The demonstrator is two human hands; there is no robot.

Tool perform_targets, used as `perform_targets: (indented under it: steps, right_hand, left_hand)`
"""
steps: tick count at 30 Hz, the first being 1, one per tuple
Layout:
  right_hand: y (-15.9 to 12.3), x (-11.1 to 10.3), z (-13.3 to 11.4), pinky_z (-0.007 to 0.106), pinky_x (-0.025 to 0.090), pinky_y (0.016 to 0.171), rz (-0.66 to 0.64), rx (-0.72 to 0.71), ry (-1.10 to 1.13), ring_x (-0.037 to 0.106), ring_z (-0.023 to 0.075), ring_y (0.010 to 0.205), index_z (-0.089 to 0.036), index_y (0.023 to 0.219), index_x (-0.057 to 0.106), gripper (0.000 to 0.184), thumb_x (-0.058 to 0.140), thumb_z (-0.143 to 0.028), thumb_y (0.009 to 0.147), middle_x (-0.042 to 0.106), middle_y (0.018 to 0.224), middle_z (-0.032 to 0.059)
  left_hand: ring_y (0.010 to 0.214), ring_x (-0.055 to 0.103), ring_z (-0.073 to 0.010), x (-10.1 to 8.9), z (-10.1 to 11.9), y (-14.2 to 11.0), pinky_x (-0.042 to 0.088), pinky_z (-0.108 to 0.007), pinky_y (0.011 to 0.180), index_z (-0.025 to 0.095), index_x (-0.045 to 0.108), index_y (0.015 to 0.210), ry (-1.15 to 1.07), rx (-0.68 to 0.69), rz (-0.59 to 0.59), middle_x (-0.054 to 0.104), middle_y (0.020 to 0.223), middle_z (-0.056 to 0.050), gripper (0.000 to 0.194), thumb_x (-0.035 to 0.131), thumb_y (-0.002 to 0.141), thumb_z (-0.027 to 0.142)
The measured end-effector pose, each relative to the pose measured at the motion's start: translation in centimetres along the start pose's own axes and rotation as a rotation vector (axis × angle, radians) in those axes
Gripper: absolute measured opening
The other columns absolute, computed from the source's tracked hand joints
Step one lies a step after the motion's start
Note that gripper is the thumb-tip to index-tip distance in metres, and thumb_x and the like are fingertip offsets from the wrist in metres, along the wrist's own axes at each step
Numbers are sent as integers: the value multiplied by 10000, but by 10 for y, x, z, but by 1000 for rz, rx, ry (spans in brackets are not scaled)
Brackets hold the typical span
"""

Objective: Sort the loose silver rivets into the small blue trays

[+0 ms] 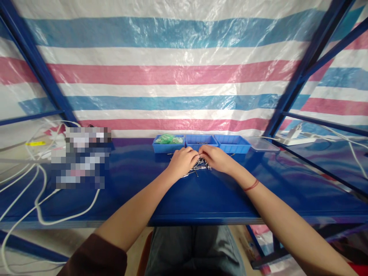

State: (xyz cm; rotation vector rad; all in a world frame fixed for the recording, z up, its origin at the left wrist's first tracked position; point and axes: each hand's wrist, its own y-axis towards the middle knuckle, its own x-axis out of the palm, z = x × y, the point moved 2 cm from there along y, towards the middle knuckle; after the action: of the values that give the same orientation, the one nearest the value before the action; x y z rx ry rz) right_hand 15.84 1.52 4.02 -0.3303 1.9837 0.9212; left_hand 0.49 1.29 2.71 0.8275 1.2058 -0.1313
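Note:
My left hand (184, 161) and my right hand (216, 158) meet at the fingertips, low over a loose pile of thin metal pins (198, 167) that look like blind rivets. Both hands are closed in a pinch. What the fingers hold, if anything, is too small and hidden to name. Behind the hands stand three joined blue bins. Green and white packets (169, 139) fill the left bin (166, 149). A few metal pins lie in the middle bin (212, 139), partly covered by my hands. The right bin (234, 147) stands beside it.
A clear plastic lid (264, 144) lies right of the bins on the blue table (138, 191). White cables (43, 195) loop across the left side near a blurred-out object (83, 165). A white power strip (299, 138) sits at right. Blue frame posts (301, 73) flank a striped sheet.

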Motion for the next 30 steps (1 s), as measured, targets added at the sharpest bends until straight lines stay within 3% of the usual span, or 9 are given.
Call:
perform_targets:
  steps: [2,5,9,15,21,26,30]
  right_hand:
    - [3,0,1,285,426,663,126,103,238,545,149,717,-164,821,541,92,495,-245,822,589,781,45]
    - [7,4,2,279,454,646,290,277,622,568,138,687,-165,837,543,257,635,-372,717,604,750,29]
    - [8,10,-2,272,463,628,357,398,797,567,122,638,-162,804,564,343,690,-435,639,611,695,13]
    - [6,10,0,238,436,541,364,415,696,511,97,563,-148,718,591,335,643,-476,670,606,651,15]
    - [6,7,-3,278,456,649,329,214,393,559,137,666,-143,737,618,227,576,-365,761,624,718,41]
    - [4,-2,-14,259,434,616,298,44,163,539,128,654,-153,790,633,163,523,-273,804,618,773,48]
    - [3,-7,-10,265,440,637,284,42,115,553,143,703,-154,832,622,160,498,-254,819,624,822,61]
  left_hand:
    - [828,560,-169,0,-2,1,408,-273,717,205,624,884,-91,-44,48,594,863,-35,266,389,898,329]
    - [746,553,-138,3,-3,3,418,-244,687,195,602,808,-255,-113,125,570,779,-14,250,408,886,332]
    - [718,547,-123,3,1,3,428,-237,691,197,611,817,-394,-153,189,574,767,-4,231,429,876,326]
    - [718,557,-128,1,5,3,435,-247,700,201,631,828,-409,-177,155,588,763,-3,215,451,863,314]
    - [698,547,-129,7,3,4,424,-241,669,168,596,716,-425,-141,123,572,717,-5,218,476,847,294]
    - [714,555,-128,9,-3,5,431,-235,669,171,595,728,-438,-151,174,586,735,-4,174,503,832,277]
    - [698,567,-116,6,-9,5,446,-240,693,183,612,789,-452,-176,256,606,795,-3,138,547,812,304]
